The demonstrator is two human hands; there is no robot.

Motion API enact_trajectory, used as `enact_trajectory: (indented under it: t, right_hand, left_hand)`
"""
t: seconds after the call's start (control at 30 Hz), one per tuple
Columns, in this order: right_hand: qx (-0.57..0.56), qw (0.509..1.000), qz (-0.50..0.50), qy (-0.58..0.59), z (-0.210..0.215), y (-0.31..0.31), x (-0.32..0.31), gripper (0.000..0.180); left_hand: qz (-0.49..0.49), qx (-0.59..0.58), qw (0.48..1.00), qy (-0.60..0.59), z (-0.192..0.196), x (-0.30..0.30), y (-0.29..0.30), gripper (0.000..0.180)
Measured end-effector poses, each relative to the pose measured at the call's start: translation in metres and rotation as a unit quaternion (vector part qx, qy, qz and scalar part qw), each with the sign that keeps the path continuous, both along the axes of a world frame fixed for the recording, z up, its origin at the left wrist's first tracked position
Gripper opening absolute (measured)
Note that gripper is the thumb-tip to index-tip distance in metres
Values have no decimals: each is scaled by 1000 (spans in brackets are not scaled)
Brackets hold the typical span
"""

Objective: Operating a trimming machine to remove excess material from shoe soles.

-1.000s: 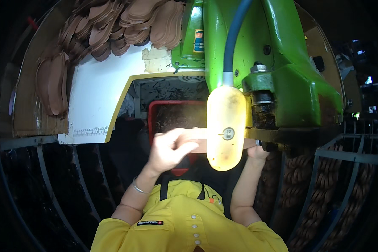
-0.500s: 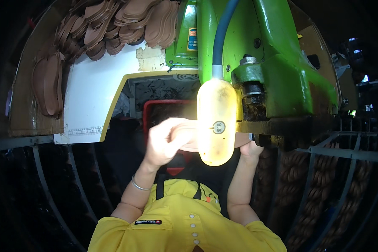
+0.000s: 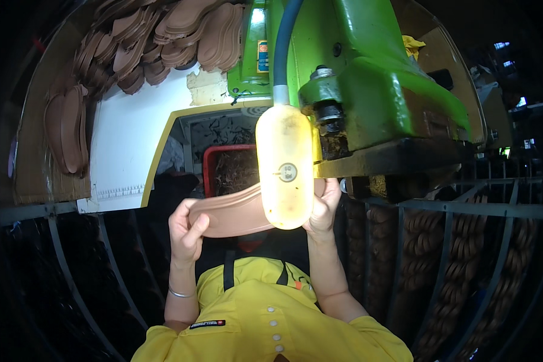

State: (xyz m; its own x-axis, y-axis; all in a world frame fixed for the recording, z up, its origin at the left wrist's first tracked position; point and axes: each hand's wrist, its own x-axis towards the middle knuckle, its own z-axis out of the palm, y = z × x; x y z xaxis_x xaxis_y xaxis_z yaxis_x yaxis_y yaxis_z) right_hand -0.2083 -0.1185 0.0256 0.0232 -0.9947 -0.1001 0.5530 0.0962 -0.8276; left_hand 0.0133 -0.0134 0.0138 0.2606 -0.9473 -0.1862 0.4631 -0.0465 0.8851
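Left hand [image 3: 184, 235] at eight o'clock clamps one end of a brown shoe sole [image 3: 235, 214] spanning toward four, which could knock the glowing lamp [image 3: 284, 168] if lifted carelessly, that lamp hiding the sole's middle and partly how the right hand [image 3: 324, 212] grips its other end.

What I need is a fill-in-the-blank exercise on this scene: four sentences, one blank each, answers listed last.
1. The left hand and right hand hold opposite ____ of a brown sole.
2. A silver bracelet circles the person's ____ wrist.
3. The big machine is painted ____.
4. The lit lamp glows ____.

Missing words: ends; left; green; yellow.
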Motion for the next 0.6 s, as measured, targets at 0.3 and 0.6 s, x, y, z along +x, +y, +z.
enact_trajectory:
  t: [0.3, 0.6]
  right_hand:
    - [-107, 984, 101, 97, 0, -14, 1, 48]
    - [32, 970, 153, 185, -27, 83, -42, 58]
  left_hand:
    - [-260, -57, 955, -127, 22, -39, -31, 37]
    - [-105, -94, 973, -183, 2, -108, -72, 18]
